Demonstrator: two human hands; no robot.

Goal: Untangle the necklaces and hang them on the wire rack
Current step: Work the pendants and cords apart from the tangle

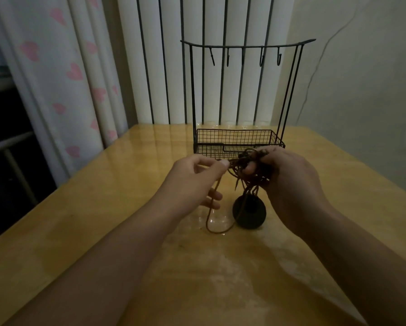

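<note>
Hands [289,177] pinching tangled necklaces [246,170]

Both bare forearms come in from the bottom corners, left from about 7 o'clock, right from about 5, and the hands meet near the middle. Left hand [195,177] is knuckles-up with thumb and forefinger pressed together in a pinch grip pointing toward 3 o'clock, the lower fingers hanging loose and slightly spread. Right hand [289,180] sits just across from it at 3 o'clock, back of the hand toward the camera, fingers curled in tight, thumb tip poking out toward the left hand.
</note>
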